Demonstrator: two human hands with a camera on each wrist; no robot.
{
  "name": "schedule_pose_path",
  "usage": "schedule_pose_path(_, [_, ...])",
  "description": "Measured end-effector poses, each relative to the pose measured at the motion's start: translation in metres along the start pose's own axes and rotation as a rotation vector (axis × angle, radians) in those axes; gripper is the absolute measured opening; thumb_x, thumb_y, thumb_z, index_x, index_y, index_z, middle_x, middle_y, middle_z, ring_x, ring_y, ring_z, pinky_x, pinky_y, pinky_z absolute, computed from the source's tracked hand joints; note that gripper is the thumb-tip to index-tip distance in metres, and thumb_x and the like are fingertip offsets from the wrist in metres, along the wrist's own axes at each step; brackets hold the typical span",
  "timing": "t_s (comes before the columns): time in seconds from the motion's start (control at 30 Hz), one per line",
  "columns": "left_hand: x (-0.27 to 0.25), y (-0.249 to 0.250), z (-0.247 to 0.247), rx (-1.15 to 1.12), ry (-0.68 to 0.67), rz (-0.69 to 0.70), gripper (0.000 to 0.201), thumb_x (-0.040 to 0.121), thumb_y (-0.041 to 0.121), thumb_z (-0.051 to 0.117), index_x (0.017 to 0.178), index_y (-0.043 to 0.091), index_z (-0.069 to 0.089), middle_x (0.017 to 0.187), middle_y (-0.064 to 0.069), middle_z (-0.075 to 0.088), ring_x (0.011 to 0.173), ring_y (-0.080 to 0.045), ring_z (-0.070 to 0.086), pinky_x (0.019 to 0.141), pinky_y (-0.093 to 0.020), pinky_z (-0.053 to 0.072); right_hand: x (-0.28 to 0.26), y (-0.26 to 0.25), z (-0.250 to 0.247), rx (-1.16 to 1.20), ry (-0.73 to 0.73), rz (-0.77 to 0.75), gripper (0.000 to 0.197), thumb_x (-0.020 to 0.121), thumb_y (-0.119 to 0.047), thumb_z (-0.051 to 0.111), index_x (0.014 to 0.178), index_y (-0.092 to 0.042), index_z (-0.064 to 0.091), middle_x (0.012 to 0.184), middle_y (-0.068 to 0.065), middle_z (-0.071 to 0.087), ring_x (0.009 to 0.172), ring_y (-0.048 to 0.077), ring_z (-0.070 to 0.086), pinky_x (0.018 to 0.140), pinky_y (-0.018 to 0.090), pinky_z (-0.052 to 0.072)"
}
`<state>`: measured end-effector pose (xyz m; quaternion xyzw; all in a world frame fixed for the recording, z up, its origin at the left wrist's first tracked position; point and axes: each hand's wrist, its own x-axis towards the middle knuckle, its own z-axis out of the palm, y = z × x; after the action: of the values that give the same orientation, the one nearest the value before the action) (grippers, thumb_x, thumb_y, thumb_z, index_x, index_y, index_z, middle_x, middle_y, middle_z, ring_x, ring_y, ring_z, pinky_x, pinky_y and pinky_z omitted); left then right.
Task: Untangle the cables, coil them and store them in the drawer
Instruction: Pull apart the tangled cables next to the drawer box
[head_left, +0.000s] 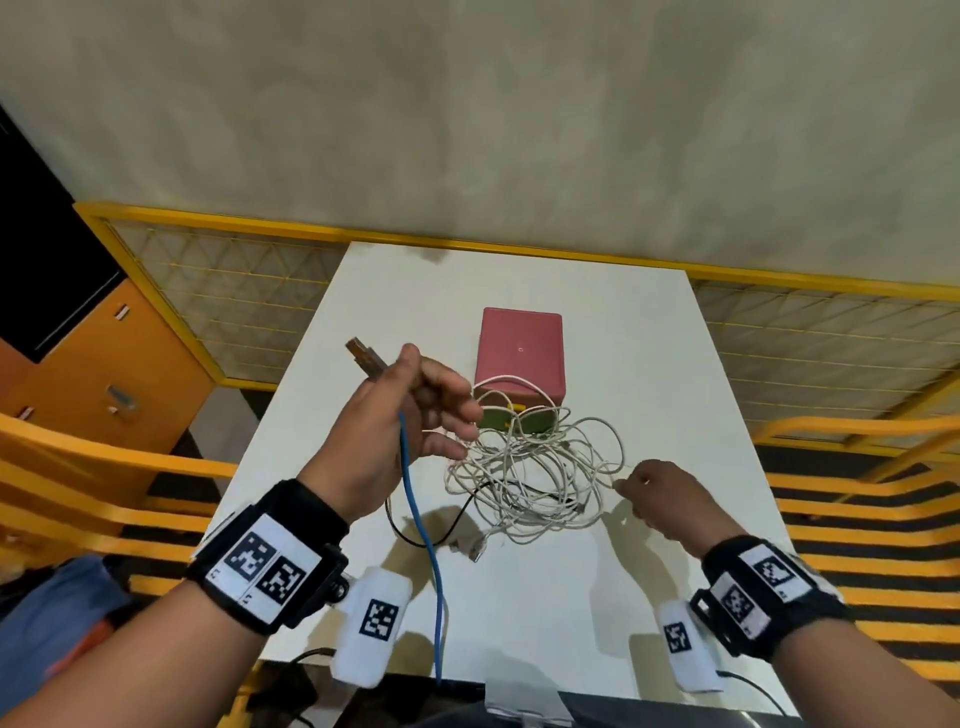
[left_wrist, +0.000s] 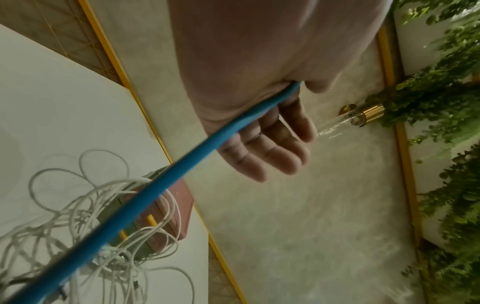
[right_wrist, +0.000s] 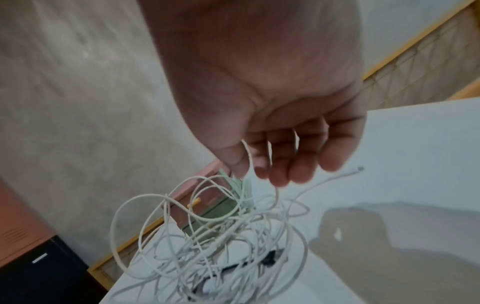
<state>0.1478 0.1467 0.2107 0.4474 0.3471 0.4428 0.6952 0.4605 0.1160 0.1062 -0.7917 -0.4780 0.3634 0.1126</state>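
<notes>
table (head_left: 519, 613) under both hands; pink drawer box (head_left: 519, 353) just beyond them. white cable tangle (head_left: 535, 478) between the hands, still knotted, nothing coiled or stored. left hand (head_left: 395, 415) pinches the blue cable (head_left: 423, 530) near its plug, largely free. right hand (head_left: 670, 499) pinches a white strand (right_wrist: 249, 160) at the tangle's edge. black cable (head_left: 415, 535) remains buried.

White tabletop (head_left: 649, 364), square-cornered, far edge against a yellow rail. Pink box (head_left: 519, 353) stood near centre-back, its green drawer (head_left: 506, 418) pulled out toward the near side. Tangle of white cables (head_left: 530, 478) lay just in front, loops reaching over the drawer. Black cable (head_left: 415, 535) ran from under the tangle. Hand shadows fell on the near surface.
</notes>
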Motion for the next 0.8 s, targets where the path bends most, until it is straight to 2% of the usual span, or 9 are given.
schedule_pose_path(0.07, [0.003,0.0,0.003,-0.027,-0.046,-0.036,0.068,0.09,0.061,0.028,0.091,0.008,0.072,0.087,-0.019,0.072,0.079,-0.031,0.068,0.069,-0.041,0.056,0.003,-0.002,0.009,0.092,0.062,-0.012,0.026,0.088,-0.034,0.062,0.077,-0.01,0.061,0.071,0.005,0.071,0.065,0.024,0.061,0.058,0.029,0.045])
schedule_pose_path(0.2, [0.007,-0.008,0.012,0.023,-0.077,-0.087,0.07,0.092,0.061,0.03,0.095,0.007,0.075,0.091,-0.017,0.073,0.087,-0.032,0.066,0.073,-0.041,0.055,0.007,-0.016,0.042,0.493,-0.23,0.283,0.035,0.092,-0.044,0.06,0.081,-0.01,0.057,0.068,0.011,0.065,0.059,0.024,0.059,0.052,0.024,0.045])
schedule_pose_path(0.3, [0.009,-0.015,0.02,0.123,-0.035,-0.089,0.056,0.091,0.054,0.045,0.091,0.006,0.074,0.087,-0.016,0.074,0.082,-0.028,0.068,0.071,-0.04,0.056,0.017,-0.026,0.061,0.594,-0.268,0.332,0.022,0.093,-0.029,0.059,0.08,-0.012,0.055,0.064,0.01,0.06,0.056,0.023,0.053,0.05,0.022,0.034])
schedule_pose_path(0.37, [0.013,-0.017,0.022,0.164,-0.001,-0.101,0.05,0.095,0.048,0.048,0.09,0.005,0.073,0.085,-0.015,0.073,0.08,-0.027,0.068,0.072,-0.042,0.055,0.018,-0.036,0.062,0.515,-0.183,0.187,0.014,0.09,-0.017,0.059,0.078,-0.011,0.057,0.067,0.009,0.061,0.054,0.02,0.052,0.053,0.023,0.034])
schedule_pose_path(0.47, [0.023,-0.019,0.022,0.236,0.072,-0.16,0.048,0.102,0.041,0.042,0.094,0.006,0.073,0.084,-0.01,0.073,0.08,-0.025,0.066,0.072,-0.04,0.053,0.004,-0.057,0.047,0.352,-0.022,-0.212,0.021,0.089,-0.023,0.061,0.071,-0.012,0.056,0.068,0.002,0.057,0.059,0.019,0.053,0.057,0.029,0.041])
schedule_pose_path(0.57, [0.036,-0.025,0.023,0.331,0.107,-0.284,0.052,0.102,0.048,0.039,0.104,0.008,0.071,0.093,-0.009,0.075,0.084,-0.021,0.066,0.075,-0.038,0.05,-0.025,-0.081,0.028,0.355,0.01,-0.515,0.007,0.09,-0.025,0.061,0.088,-0.021,0.067,0.079,-0.003,0.069,0.076,0.018,0.065,0.074,0.036,0.051])
schedule_pose_path(0.63, [0.043,-0.026,0.028,0.376,0.073,-0.329,0.053,0.1,0.054,0.039,0.109,0.01,0.069,0.103,-0.013,0.075,0.089,-0.022,0.068,0.079,-0.038,0.051,-0.043,-0.093,0.02,0.371,-0.029,-0.64,0.011,0.091,-0.023,0.061,0.098,-0.024,0.07,0.081,-0.008,0.072,0.079,0.013,0.068,0.077,0.034,0.053])
schedule_pose_path(0.7, [0.046,-0.025,0.038,0.35,0.018,-0.332,0.048,0.099,0.053,0.041,0.108,0.014,0.069,0.102,-0.013,0.075,0.091,-0.024,0.069,0.086,-0.044,0.052,-0.056,-0.098,0.016,0.276,-0.078,-0.723,0.013,0.094,-0.024,0.059,0.1,-0.024,0.07,0.081,-0.006,0.072,0.075,0.011,0.068,0.075,0.032,0.054])
schedule_pose_path(0.8, [0.047,-0.015,0.053,0.235,-0.038,-0.286,0.04,0.105,0.037,0.039,0.103,0.011,0.068,0.095,-0.012,0.073,0.084,-0.024,0.067,0.08,-0.039,0.05,-0.064,-0.096,0.017,0.082,-0.116,-0.798,0.02,0.093,-0.034,0.054,0.091,-0.018,0.066,0.078,-0.004,0.07,0.073,0.008,0.065,0.074,0.035,0.053])
